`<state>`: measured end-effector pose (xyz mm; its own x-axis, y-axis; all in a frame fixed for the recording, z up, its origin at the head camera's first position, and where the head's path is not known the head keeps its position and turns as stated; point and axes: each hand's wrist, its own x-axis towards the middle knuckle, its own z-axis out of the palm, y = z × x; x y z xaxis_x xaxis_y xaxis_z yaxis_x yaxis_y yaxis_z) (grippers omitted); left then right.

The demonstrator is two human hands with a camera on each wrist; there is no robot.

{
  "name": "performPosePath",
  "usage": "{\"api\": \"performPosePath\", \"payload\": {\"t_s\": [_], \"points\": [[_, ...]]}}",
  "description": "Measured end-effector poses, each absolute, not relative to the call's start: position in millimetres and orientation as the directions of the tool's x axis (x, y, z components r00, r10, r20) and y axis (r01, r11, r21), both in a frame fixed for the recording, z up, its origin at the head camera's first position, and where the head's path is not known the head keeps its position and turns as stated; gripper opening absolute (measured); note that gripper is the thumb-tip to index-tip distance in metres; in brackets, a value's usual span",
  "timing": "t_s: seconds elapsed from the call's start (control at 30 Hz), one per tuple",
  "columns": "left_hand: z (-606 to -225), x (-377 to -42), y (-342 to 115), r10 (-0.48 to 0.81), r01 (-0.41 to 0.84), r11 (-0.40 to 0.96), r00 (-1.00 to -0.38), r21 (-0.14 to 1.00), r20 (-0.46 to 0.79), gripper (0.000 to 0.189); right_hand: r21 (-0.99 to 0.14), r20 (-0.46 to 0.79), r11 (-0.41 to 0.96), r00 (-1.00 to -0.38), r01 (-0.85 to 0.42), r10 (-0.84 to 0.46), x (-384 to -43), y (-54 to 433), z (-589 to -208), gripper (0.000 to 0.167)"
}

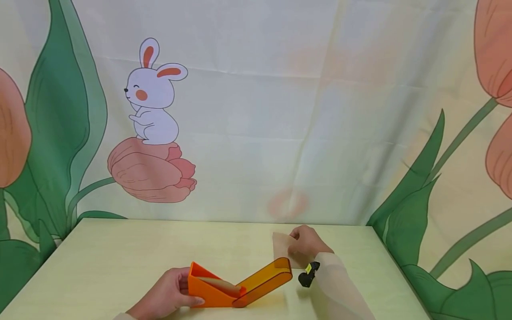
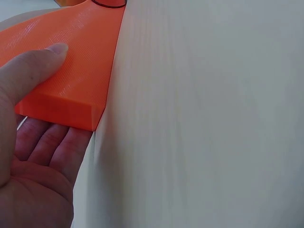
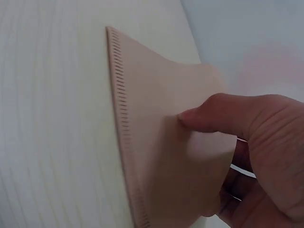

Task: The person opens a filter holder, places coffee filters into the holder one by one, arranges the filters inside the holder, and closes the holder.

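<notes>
An orange wedge-shaped filter holder [image 1: 210, 297] stands near the table's front, its amber see-through lid [image 1: 264, 280] swung up to the right. Brown filter papers [image 1: 218, 283] show inside it; how many I cannot tell. My left hand [image 1: 166, 291] grips the holder's left end, thumb on the near face and fingers round the far side, as the left wrist view also shows. Farther back to the right, my right hand [image 1: 310, 243] pinches a brown paper coffee filter [image 3: 142, 80] between thumb and fingers. The filter's crimped edge faces the tabletop in the right wrist view.
The pale wood-grain table [image 1: 132, 249] ends at a hanging cloth [image 1: 248, 133] printed with a rabbit and tulips. A small black device with a yellow mark [image 1: 309, 274] sits at the right wrist, close to the lid's raised end.
</notes>
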<state>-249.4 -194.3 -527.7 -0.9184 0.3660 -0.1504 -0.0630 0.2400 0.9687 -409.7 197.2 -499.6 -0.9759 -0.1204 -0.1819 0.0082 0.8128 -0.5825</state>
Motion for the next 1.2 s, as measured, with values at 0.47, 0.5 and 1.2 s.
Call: {"api": "performPosePath", "payload": {"t_s": [0.47, 0.5, 1.2], "points": [[-526.2, -249.1, -194.2, 0.377, -0.062, 0.234, -0.914, 0.97, -0.149, 0.056, -0.75, -0.168, 0.661, -0.954, -0.04, -0.249, -413.0, 225.3, -466.5, 0.02], [-526.3, -249.2, -194.4, 0.381, -0.057, 0.231, -0.913, 0.971, -0.144, 0.056, -0.761, -0.167, 0.648, -0.952, -0.041, -0.256, -411.5, 226.3, -463.1, 0.021], [-525.3, -249.7, -194.0, 0.38, -0.043, 0.247, -0.915, 0.968, -0.138, 0.057, -0.687, 0.037, 0.647, -0.904, -0.333, -0.426, -390.6, 216.2, -407.8, 0.016]]}}
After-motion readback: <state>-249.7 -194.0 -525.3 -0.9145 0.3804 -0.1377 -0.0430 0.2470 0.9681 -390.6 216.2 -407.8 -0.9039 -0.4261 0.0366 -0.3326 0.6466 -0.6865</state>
